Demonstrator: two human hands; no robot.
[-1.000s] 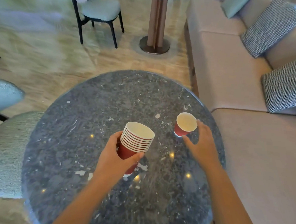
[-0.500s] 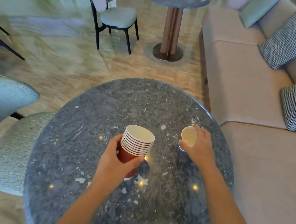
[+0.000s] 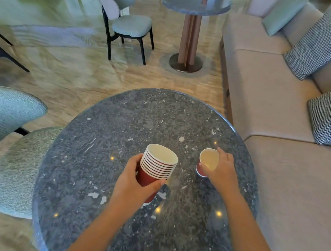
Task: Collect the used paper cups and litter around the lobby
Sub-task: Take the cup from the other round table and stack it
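A cup stack (image 3: 158, 164) is hanging left of a single cup (image 3: 208, 160) over the counter (image 3: 122, 127), a sofa (image 3: 292, 180) lying right.

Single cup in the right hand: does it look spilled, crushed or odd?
Nothing stands out. The single cup, gripped by the right hand, is tipped but looks empty and uncrushed; no spill shows on the table.

Round speckled stone table (image 3: 101, 160), tilted red cup (image 3: 209, 159) near its right edge.
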